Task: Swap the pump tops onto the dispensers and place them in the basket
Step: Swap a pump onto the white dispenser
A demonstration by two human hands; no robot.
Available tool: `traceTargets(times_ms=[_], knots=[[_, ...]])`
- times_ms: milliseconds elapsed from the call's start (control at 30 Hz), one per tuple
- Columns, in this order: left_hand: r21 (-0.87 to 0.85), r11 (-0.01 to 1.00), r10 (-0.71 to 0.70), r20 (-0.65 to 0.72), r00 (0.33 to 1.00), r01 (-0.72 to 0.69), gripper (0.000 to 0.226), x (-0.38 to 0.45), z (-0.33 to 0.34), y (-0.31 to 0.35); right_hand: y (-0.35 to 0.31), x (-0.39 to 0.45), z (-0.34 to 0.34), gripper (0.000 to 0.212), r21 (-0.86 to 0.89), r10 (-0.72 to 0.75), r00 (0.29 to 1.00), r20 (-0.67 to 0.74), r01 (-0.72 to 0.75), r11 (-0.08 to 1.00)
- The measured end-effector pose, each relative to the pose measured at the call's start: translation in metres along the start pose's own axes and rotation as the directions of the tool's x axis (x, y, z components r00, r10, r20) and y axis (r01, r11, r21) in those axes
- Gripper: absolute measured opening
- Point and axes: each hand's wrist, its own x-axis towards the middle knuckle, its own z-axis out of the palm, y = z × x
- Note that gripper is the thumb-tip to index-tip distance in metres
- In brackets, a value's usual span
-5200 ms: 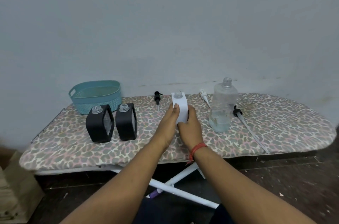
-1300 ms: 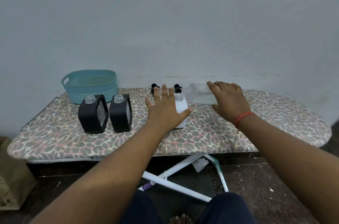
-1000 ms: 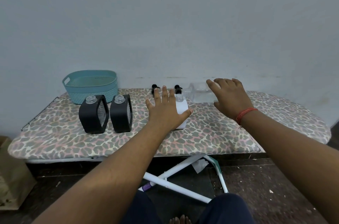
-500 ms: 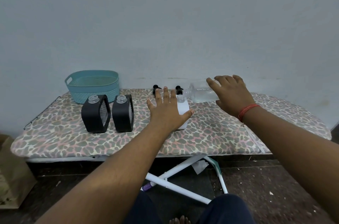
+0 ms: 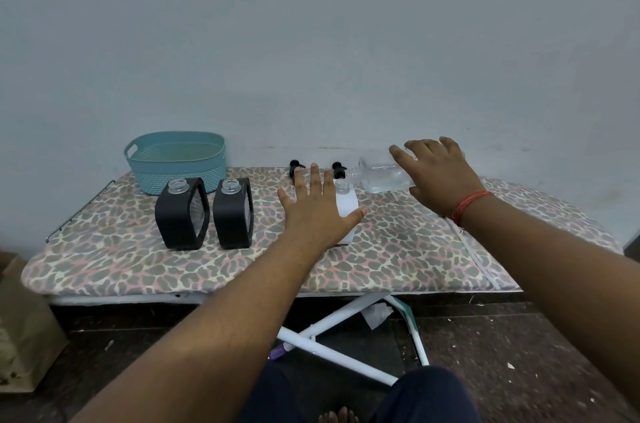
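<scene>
The left hand (image 5: 313, 211) steadies the white dispenser (image 5: 347, 214) on the ironing board (image 5: 398, 249), grip wide, fingers straight. Beyond, the right hand (image 5: 434, 175) holds the tilted clear bottle (image 5: 377, 175) over its open neck: filling step. Next, fit a black pump top (image 5: 338, 170). The teal basket (image 5: 176, 163) stands far left.
</scene>
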Motion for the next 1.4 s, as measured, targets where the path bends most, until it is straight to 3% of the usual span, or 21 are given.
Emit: traceTargets(times_ms=[1400], knots=[[0.020,1.000,0.001,0.009,1.000,-0.001,0.109,0.000,-0.001,0.001,0.002,0.006,-0.014,0.073,-0.080,-0.039,0.998,0.054,0.043,0.996]])
